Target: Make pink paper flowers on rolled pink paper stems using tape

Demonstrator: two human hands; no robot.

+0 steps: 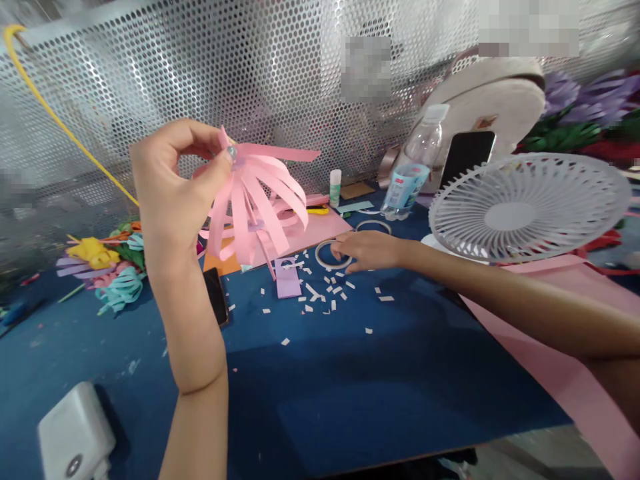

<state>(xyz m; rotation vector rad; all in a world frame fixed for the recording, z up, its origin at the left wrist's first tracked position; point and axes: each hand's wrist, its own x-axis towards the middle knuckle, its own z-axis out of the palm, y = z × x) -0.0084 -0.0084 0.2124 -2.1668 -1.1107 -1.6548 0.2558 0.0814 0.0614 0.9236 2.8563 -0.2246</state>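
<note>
My left hand [185,177] is raised at the left, its thumb and fingers pinched on the top of a pink paper strip ornament [250,200]. The curved strips fan out and hang below the pinch, and one straight strip points right. Low over the table, my right hand [373,251] has its fingertips around the right side of a thin roll of tape [323,265], which lies flat. Another tape ring [374,223] lies just behind that hand. Small white paper scraps [313,291] and a folded lilac paper piece [289,280] lie near the tape.
A white fan [510,217] stands at the right before a bag [505,100] and a plastic bottle [407,180]. A glue stick [335,188] is at the back. At left are paper flowers [107,263], a dark phone [215,297] and a white power bank [75,430].
</note>
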